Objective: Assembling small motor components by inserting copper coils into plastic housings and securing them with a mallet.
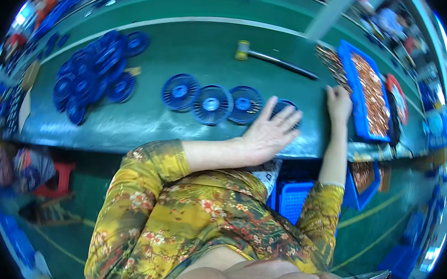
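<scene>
Four round blue slotted plastic discs lie in a row on the green table, among them a disc (180, 92) at the left end and a disc (212, 105) beside it. A third disc (245, 105) shows thin coppery bits in its slots. My left hand (271, 135) lies with fingers spread over the rightmost disc (282, 108), partly hiding it. Further right, my right hand (339, 102) has its fingers drawn together at the near end of a loose heap of small copper-coloured pieces (333, 64). Whatever those fingers hold is too small to make out.
A blue tray (347, 65) full of copper-coloured pieces stands at the right, beside a red-rimmed round object (397, 99). A yellow-headed hammer (276, 59) lies behind the row. More blue discs (91, 73) are piled at the left. Blue baskets (293, 199) sit below the table edge.
</scene>
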Demonstrator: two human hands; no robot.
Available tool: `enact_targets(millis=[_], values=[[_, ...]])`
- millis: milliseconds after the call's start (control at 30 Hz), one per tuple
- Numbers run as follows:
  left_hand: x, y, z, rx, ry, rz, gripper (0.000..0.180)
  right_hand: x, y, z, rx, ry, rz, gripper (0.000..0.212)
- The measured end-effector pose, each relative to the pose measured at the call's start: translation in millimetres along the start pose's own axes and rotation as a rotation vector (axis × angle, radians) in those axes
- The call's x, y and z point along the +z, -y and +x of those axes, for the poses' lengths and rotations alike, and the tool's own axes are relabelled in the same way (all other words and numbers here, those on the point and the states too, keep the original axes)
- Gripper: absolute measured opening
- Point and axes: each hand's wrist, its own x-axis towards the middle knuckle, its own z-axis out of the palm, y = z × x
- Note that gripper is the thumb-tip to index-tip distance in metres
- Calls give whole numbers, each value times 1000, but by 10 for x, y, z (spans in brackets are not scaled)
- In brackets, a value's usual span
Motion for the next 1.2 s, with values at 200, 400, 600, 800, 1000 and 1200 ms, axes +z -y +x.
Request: enact_targets(millis=[200, 400, 600, 800, 1000, 1200], values=[[-572, 398, -417, -133, -251, -67, 41, -23, -268, -20, 20, -168, 79, 25], [-1116, 1343, -1304, -590, -421, 393, 38, -11, -158, 36, -42, -72, -67, 31], [-1225, 1894, -1940, -940, -291, 727, 41, -55, -200, -84, -131, -24, -163, 30], [-1223, 2012, -1976, -1084, -85, 887, 24, -287, 295, -383, -20, -86, 674, 14], [-1197, 1817, -2069, -764, -528, 749, 18, -428, 1202, -963, -76, -149, 1082, 4], [-1005, 1054, -1617, -654, -898, 51, 20, -534, 1701, -1150, -359, -259, 978, 13]])
